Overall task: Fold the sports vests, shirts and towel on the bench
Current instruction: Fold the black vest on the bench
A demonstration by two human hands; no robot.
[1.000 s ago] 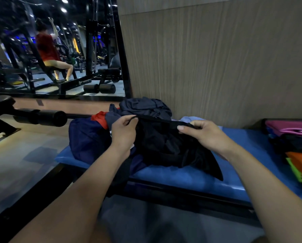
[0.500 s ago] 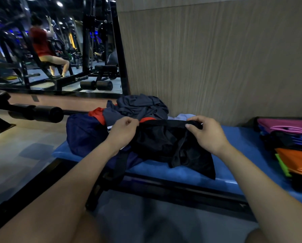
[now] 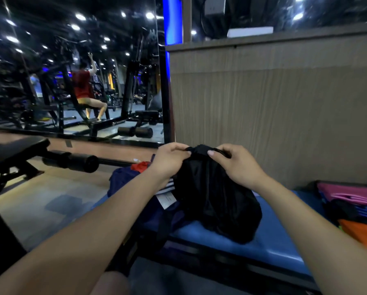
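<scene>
A black garment [image 3: 216,201] hangs bunched over the blue bench [image 3: 272,237], its lower part resting on the padding. My left hand [image 3: 169,160] pinches its top edge on the left, and my right hand [image 3: 238,165] pinches the same edge a short way to the right. Behind my left wrist lies a heap of unfolded clothes: a navy piece [image 3: 121,179], a red one [image 3: 141,166] and a white label [image 3: 167,199]. The rest of that heap is hidden by the black garment.
A stack of folded clothes lies at the bench's right end, pink [image 3: 348,193] on top and orange [image 3: 361,233] lower down. A wood-panel wall [image 3: 274,116] stands right behind the bench. A black gym bench with a padded roller [image 3: 72,161] stands to the left, below a wall mirror [image 3: 76,81].
Both hands have lifted the black garment's top edge off the heap and drawn closer together, so the cloth now hangs down. The view has tilted upward.
</scene>
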